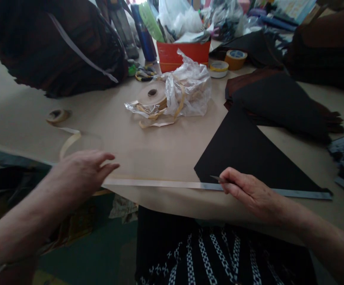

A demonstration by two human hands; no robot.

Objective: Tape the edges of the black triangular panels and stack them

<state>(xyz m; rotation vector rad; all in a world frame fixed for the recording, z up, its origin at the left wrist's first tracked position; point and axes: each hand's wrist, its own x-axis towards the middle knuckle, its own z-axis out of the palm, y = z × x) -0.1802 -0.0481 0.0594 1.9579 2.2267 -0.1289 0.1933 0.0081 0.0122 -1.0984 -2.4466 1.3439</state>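
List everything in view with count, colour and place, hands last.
Table: 1, beige, beneath the work
Triangular piece: 1, black, right
Strip: 1, pale, along the near edge
Small tape roll: 1, cream, left
Large tape roll: 1, cream, centre
Plastic bag: 1, clear, beside large roll
Box: 1, red, far centre
Adhesive tape rolls: 2, yellowish, right of box
Scissors: 1, yellow-black, left of box
Bottle: 1, blue, behind scissors
Stacked pieces: uncountable, black and brown, far right
Bundle: 1, dark, far left
Background clutter: uncountable, mixed colours
Garment: 1, black-and-white, bottom
Pointed tool: 1, dark, in right hand
Left hand: 1, bare, left
Right hand: 1, bare, over strip
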